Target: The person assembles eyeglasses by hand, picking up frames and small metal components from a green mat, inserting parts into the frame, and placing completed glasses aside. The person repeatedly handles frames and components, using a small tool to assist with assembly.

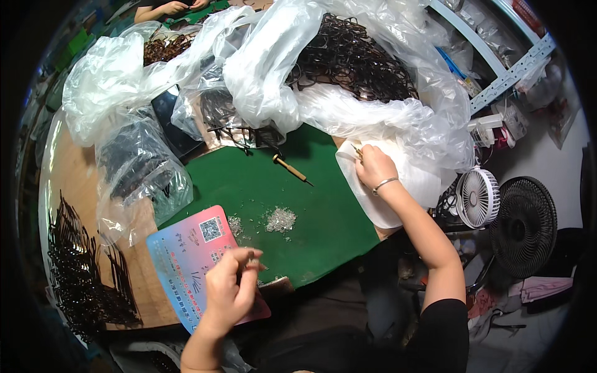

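My left hand [231, 285] is held over a pink and blue printed sheet [180, 261], thumb and fingers pinched together; whatever is between them is too small to make out. Off to the right, my right hand [377, 169] closes on a slim brass-coloured tool [357, 151], of which only the end shows. White sheeting [373, 205] lies beneath that hand. A brass-handled screwdriver [290, 168] rests on the green mat [329, 230]. Nearer me on the mat is a small heap of tiny clear, shiny pieces [280, 219], with a smaller heap [235, 225] beside the sheet's edge.
Clear plastic bags [261, 74] at the back surround a mass of dark, thin spectacle-like frames [354, 59]. More dark frames [81, 267] lie at the left. A dark flat device [174, 121] leans there. Two fans [477, 198] stand right; another person's hands [177, 7] show far back.
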Demonstrator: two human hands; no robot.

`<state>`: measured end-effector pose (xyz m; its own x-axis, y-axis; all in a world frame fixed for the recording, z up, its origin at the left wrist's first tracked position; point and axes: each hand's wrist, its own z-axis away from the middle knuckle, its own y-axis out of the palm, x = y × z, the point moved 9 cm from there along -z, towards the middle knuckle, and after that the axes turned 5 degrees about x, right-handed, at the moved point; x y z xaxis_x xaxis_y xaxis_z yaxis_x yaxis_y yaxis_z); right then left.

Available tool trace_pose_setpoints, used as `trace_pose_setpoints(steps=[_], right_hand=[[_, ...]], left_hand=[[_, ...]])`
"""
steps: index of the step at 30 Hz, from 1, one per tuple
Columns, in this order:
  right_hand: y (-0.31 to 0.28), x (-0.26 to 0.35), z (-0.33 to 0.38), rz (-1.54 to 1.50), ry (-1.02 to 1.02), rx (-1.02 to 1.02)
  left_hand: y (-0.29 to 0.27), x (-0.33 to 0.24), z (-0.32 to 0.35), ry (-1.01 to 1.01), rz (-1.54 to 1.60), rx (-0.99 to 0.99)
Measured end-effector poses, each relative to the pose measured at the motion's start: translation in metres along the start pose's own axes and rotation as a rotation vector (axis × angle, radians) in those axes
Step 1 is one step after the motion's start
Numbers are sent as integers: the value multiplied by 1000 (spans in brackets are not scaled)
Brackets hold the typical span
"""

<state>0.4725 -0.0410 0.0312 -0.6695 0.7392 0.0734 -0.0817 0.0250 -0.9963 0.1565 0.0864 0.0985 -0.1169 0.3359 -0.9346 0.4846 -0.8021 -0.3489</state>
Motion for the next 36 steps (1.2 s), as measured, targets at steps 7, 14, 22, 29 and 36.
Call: trace_pose_setpoints(steps=[7, 14, 22, 29, 36], right_hand=[[11, 25, -11, 186, -8, 77], [-9, 6, 22, -100, -44, 70], [-51, 110, 92, -854, -296, 437], [-18, 190, 135, -1024, -764, 617], [-17, 205, 140, -1000, -917, 711]], left_hand=[[12, 25, 23, -193, 170, 55], [25, 47, 35, -173, 306, 4], [58, 57, 50, -544, 661, 278], [66, 56, 60, -600, 836, 396], [70, 60, 65, -648, 1010, 514]])
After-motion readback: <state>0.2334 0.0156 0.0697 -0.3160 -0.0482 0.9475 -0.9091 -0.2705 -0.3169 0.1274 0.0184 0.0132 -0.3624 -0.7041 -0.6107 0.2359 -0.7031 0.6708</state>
